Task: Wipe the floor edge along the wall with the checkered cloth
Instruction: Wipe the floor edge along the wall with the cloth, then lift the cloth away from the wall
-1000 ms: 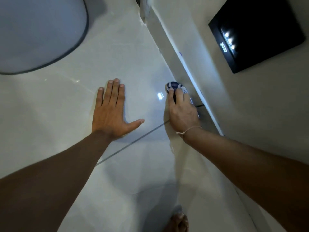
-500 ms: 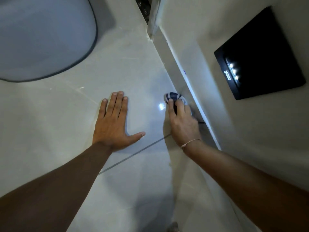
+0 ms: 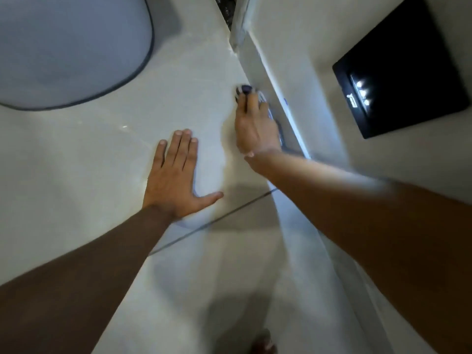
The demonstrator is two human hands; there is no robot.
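Observation:
My right hand (image 3: 255,126) presses a bunched blue-and-white checkered cloth (image 3: 244,90) onto the pale tiled floor, right against the skirting (image 3: 270,80) at the foot of the wall. Most of the cloth is hidden under my fingers and palm; only its front end and a strip on the wall side show. My left hand (image 3: 173,177) lies flat on the floor (image 3: 102,159) to the left, fingers spread, holding nothing. The right arm is blurred.
A grey rounded mat or seat (image 3: 63,47) fills the upper left. A black box with small white lights (image 3: 401,88) sits on the wall at the right. A dark grout line (image 3: 217,221) crosses the floor. A foot (image 3: 263,343) shows at the bottom edge.
My right hand has slid the cloth forward along the skirting, well past the grout line. The left hand stays planted flat on the floor.

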